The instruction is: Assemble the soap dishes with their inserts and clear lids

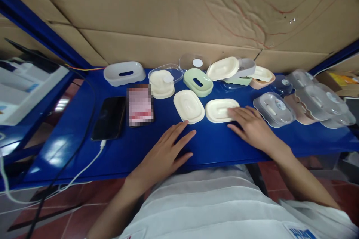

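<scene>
Two cream oval plastic trays, shaped like soap dish parts, lie side by side on the blue table (134, 145). My left hand (169, 147) is open, palm down, its fingers spread; one fingertip meets the near edge of the left cream tray (189, 106). Over the right end of the right cream tray (218, 110) rest the fingers of my right hand (252, 125), stretched out and open. Behind them sits a green soap dish base (198, 82) with a slot. A clear lidded dish (274, 109) stands just right of my right hand.
At the left lie a black phone (109, 118) with a white cable (91, 164) and a blurred-out device (140, 105). A grey base (125, 73) and a cream dish with clear lid (162, 84) stand behind. Clear covers (322, 99) pile up at right. Cardboard (157, 11) walls the back.
</scene>
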`<state>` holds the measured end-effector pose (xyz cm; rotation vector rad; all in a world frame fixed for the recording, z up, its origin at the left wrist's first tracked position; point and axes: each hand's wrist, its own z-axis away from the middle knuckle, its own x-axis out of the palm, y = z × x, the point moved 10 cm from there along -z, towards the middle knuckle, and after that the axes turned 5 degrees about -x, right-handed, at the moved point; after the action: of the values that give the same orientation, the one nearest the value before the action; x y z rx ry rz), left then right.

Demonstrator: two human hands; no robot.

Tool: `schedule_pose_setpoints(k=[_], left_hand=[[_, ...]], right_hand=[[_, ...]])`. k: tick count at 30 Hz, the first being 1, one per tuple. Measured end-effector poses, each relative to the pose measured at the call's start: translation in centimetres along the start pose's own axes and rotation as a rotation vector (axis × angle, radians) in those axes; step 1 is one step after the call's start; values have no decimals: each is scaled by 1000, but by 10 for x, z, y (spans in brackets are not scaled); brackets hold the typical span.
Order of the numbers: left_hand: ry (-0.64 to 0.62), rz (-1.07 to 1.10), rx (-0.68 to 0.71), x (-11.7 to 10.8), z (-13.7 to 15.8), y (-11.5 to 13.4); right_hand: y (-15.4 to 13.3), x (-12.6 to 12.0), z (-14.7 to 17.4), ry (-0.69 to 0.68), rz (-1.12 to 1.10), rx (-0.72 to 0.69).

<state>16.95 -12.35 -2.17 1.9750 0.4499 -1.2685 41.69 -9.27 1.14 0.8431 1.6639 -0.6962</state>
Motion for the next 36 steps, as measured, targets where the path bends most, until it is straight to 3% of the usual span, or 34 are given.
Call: schedule_pose_setpoints(k=[3,6,9,14,17,22,27,32,36], left_hand=[[-13,-12,43,0,-1,5],[-16,-11,93,-1,-1,11],[20,-2,113,-4,0,13],[70,14,117,-14,3,16],[96,7,120,-18,4,18],[122,21,103,-18,4,15],[208,-46,117,-25,6,15],[130,-46,181,-18,3,20],[119,-7,223,-13,3,21]], right_hand=[[-45,-1,-25,-128,-179,-213],[-62,-16,-55,-92,-236,-314],[-45,-17,-97,42,-113,-230],[-11,30,-134,10,55,-81],[-3,38,-118,5,59,-71],[-6,0,-58,172,-96,-124],[-57,-22,-12,231,-222,-290],[-117,-4,0,166,-187,-475],[-129,7,5,165,-87,-530]])
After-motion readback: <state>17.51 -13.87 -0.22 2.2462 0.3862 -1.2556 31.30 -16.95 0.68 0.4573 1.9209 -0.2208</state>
